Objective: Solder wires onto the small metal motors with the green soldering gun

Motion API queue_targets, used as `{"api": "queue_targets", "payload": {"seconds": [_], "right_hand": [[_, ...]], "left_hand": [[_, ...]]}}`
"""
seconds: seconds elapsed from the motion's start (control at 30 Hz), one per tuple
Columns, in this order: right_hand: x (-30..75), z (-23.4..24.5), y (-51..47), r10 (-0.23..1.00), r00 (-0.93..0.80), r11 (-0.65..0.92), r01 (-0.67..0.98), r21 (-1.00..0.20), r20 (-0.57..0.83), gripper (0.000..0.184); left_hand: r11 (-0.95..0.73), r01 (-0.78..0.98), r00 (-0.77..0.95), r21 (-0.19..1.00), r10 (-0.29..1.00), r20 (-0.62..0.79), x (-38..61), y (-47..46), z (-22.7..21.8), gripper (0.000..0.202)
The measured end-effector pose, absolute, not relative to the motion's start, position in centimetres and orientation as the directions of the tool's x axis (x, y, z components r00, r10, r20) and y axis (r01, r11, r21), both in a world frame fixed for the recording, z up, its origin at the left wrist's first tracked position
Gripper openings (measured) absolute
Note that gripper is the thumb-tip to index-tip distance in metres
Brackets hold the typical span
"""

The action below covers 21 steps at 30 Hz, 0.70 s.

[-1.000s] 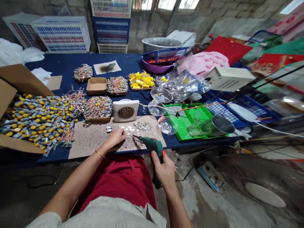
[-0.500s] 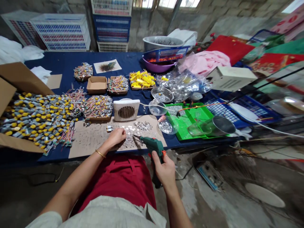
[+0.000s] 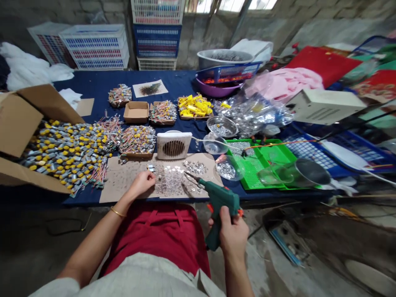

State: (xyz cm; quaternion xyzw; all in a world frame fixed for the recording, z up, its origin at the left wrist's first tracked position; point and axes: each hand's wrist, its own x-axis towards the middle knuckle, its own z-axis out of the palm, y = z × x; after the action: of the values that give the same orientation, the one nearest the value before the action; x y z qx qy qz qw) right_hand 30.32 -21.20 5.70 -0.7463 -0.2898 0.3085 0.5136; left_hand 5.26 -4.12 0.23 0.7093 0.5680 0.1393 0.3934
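Note:
My right hand [image 3: 234, 231] is wrapped round the grip of a green soldering gun [image 3: 223, 198] with orange parts. Its thin metal tip [image 3: 192, 176] points left over many small shiny metal pieces [image 3: 175, 178] on a cardboard sheet [image 3: 117, 181]. To the left, above that sheet, my left hand [image 3: 142, 185] has its fingers pinched together; what they hold, if anything, cannot be made out. Just beyond its fingertips lie small silver motors [image 3: 150, 168]. A space separates the tip from my left hand.
A white fan box [image 3: 174, 145] stands behind the metal pieces. Left is an open carton [image 3: 66, 154] heaped with yellow-ended motors. A clear bowl [image 3: 229, 168] and green trays [image 3: 250, 171] are at right. Wired motors [image 3: 137, 140] and yellow parts [image 3: 194, 106] fill small boxes behind.
The camera view has shifted. Against the cardboard sheet, my left hand has moved left, and my right hand has drawn the soldering gun back to the right, widening the space between them.

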Motion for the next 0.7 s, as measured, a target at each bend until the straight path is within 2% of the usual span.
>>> {"api": "queue_targets", "payload": {"seconds": [0.07, 0.23, 0.33, 0.4, 0.57, 0.7], "right_hand": [[29.7, 5.1, -20.3, 0.773, 0.59, -0.289, 0.0, -0.957, -0.234, 0.057], [26.7, 4.7, -17.3, 0.813, 0.497, -0.254, -0.164, -0.953, -0.303, 0.057], [25.5, 5.1, -16.4, 0.828, 0.457, -0.266, -0.193, -0.944, -0.326, 0.055], [25.3, 5.4, -16.3, 0.829, 0.47, -0.268, -0.14, -0.953, -0.303, 0.055], [25.7, 5.4, -16.9, 0.831, 0.525, -0.294, 0.135, -0.946, -0.183, 0.055], [26.3, 6.1, -17.2, 0.884, 0.468, -0.23, 0.394, -0.89, -0.022, 0.056]], "left_hand": [[-0.052, 0.75, 0.276, 0.659, 0.931, -0.241, 2.7, -4.9, 0.6, 0.016], [-0.149, 0.842, 0.178, 0.519, 0.984, -0.007, -0.8, -7.0, 1.3, 0.022], [-0.21, 0.841, 0.266, 0.498, 0.963, -0.043, -0.2, -7.2, 1.4, 0.017], [-0.231, 0.832, 0.318, 0.505, 0.943, -0.094, 0.7, -6.7, 1.4, 0.018], [-0.241, 0.857, 0.358, 0.456, 0.914, -0.19, 2.2, -5.1, 1.1, 0.016], [-0.297, 0.836, 0.413, 0.462, 0.894, -0.173, 1.9, -5.0, 0.7, 0.017]]}}
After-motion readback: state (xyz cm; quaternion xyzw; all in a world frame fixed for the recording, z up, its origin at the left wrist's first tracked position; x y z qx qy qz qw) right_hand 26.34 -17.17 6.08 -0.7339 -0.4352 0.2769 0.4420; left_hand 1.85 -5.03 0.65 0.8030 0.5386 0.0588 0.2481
